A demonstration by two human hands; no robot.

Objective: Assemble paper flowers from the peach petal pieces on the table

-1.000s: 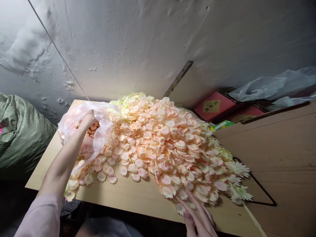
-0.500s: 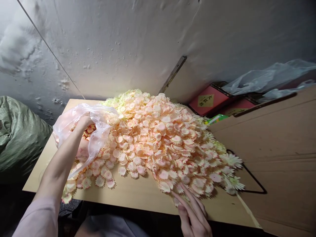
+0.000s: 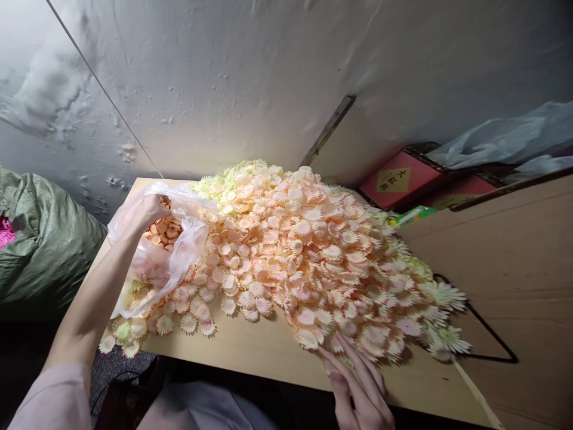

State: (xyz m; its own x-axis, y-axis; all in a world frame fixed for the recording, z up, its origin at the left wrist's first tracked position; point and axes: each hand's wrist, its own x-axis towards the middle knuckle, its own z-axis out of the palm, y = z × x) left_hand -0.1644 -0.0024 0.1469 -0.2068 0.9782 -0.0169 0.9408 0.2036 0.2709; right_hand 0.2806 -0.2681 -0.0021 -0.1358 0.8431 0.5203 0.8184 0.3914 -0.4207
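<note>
A big heap of pale pink and cream artificial flower heads [image 3: 308, 257] with toothed edges spreads over the wooden table [image 3: 215, 352]. At the left, a clear plastic bag [image 3: 185, 254] lies with its mouth open, holding smaller orange-red flower pieces [image 3: 166, 233]. My left hand [image 3: 153, 210] is at the bag's mouth, its fingers curled around a few orange-red pieces; the fingertips are mostly hidden. At the near edge of the heap, my right hand [image 3: 358, 379] has its fingers stretched out, the tips touching the lowest flower heads.
Left of the table stands a stuffed green woven sack [image 3: 49, 245], with something bright pink showing at its side. Red boxes [image 3: 400, 179] and clear plastic sheeting [image 3: 505, 137] are at the back right. A cardboard panel [image 3: 505, 275] and a black metal bar [image 3: 495, 334] border the right side.
My left hand has drawn up and slightly back in the bag, with orange-red pieces now showing at its fingers. My right hand stays by the heap's edge. The view has shifted a little left.
</note>
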